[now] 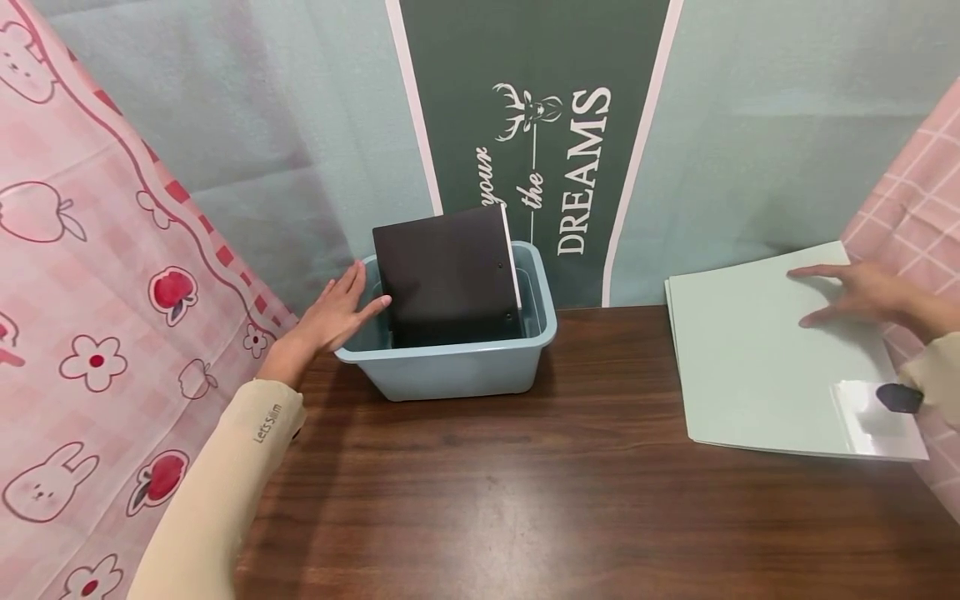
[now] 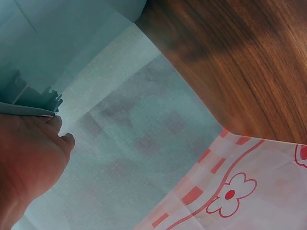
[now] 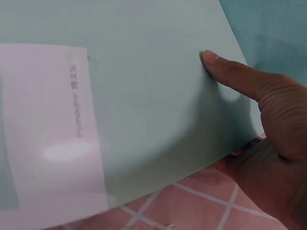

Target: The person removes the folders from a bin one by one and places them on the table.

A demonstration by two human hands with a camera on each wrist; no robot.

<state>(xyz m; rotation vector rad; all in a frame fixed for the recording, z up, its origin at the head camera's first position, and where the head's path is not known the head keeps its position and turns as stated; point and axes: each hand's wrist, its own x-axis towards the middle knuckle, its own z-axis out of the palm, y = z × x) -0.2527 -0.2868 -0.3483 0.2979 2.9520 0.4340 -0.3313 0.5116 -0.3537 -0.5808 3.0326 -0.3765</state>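
Two hands: left hand (image 1: 328, 315) — fingers spread, holding nothing — at tub (image 1: 450, 372) with black folder (image 1: 450, 275); right hand (image 1: 870, 292) grips green folder (image 1: 757, 358) edge, thumb on top.

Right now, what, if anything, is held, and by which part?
The right hand holds the pale green folder by its right edge, near the far corner. The left hand, fingers extended, is at the blue bin, with no clear grip.

1. Tub (image 1: 450, 373): smooth plastic, soft sheen.
2. Black folder (image 1: 450, 275): smooth, matt.
3. Green folder (image 1: 757, 358): smooth, matt; glossy plastic pocket (image 3: 48, 115).
4. Surface (image 1: 487, 500): wood-grained, faintly glossy.
5. Curtain (image 1: 262, 100): creased cloth, matt.
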